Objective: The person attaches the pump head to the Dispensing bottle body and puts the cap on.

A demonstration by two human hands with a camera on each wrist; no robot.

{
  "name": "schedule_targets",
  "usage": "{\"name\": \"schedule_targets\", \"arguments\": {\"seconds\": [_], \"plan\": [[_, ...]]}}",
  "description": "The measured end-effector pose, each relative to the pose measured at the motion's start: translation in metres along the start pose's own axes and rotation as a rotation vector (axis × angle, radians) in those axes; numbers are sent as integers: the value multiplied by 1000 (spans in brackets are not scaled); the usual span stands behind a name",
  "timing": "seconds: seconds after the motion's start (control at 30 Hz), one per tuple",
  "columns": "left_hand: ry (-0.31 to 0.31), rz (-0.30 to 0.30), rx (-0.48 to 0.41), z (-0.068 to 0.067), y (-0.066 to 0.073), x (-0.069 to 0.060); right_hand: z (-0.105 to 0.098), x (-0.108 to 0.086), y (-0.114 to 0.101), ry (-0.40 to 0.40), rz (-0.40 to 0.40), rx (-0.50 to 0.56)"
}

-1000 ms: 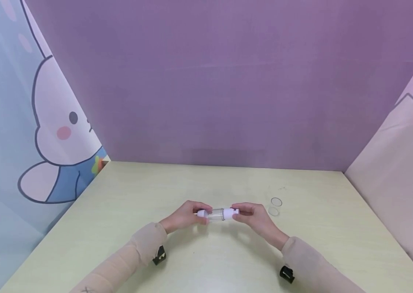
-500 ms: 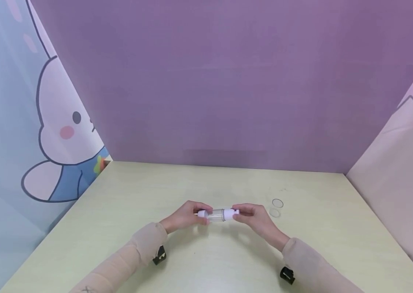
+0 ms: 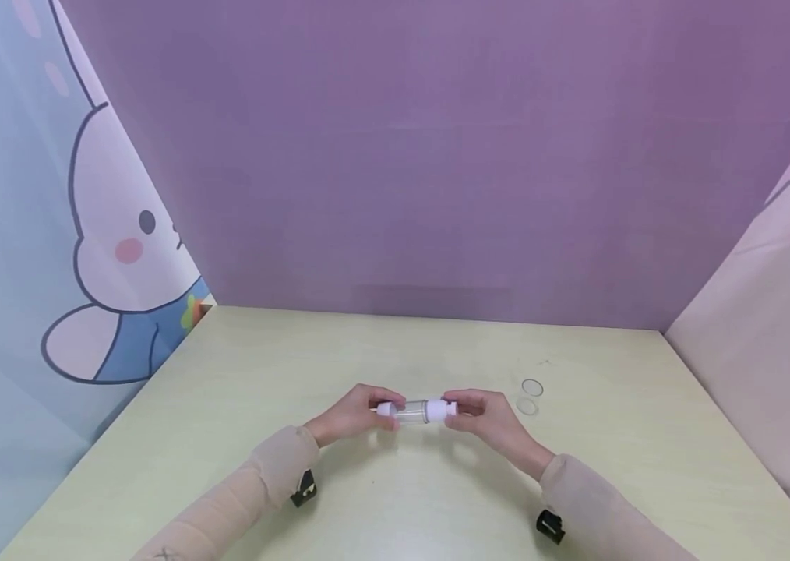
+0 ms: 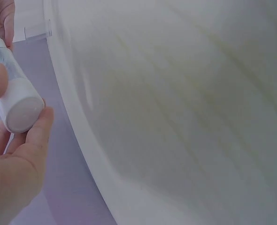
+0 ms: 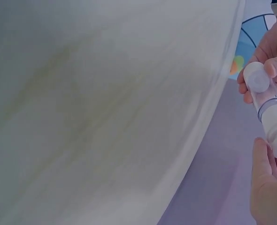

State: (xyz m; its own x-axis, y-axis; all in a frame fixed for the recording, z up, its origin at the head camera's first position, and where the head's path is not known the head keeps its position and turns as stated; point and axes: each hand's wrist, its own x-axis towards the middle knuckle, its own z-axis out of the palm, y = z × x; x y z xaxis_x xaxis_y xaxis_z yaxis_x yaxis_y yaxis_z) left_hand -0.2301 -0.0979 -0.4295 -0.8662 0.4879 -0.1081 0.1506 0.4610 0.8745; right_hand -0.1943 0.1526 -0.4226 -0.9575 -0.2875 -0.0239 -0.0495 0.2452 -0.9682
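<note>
A small clear bottle (image 3: 412,411) with a white base and a white pump top is held sideways between both hands, above the table, in the head view. My left hand (image 3: 353,414) grips its white base, thumb on one side and fingers on the other. At the opposite end, my right hand (image 3: 491,418) pinches the white pump top (image 3: 440,411). The left wrist view shows the flat round bottom of the base (image 4: 23,114) facing the camera. In the right wrist view, a dark ring shows where the clear body meets the white collar (image 5: 275,116).
A transparent cylindrical cap (image 3: 530,397) stands on the table (image 3: 395,499), to the right beyond my right hand. A purple panel (image 3: 437,156) rises along the table's back edge. Printed cloths hang left (image 3: 9,234) and right (image 3: 788,312). Black wrist devices sit below both sleeves.
The view shifts slightly. Both hands keep the same hold on the bottle, with no clear movement of it.
</note>
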Motion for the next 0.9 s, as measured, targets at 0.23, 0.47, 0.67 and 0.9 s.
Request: {"name": "schedule_targets", "arguments": {"seconds": [0.23,0.47,0.67,0.9], "plan": [[-6,-4,10,1,3,2,-1,0,0,-30,-21,24],[-1,4,12,1,3,4,-1,3,1,-27,-19,22],[-5,4,1,2,3,5,-2,3,0,-16,-24,6],[-3,-7,8,2,3,5,-3,2,0,-13,-19,0]]}}
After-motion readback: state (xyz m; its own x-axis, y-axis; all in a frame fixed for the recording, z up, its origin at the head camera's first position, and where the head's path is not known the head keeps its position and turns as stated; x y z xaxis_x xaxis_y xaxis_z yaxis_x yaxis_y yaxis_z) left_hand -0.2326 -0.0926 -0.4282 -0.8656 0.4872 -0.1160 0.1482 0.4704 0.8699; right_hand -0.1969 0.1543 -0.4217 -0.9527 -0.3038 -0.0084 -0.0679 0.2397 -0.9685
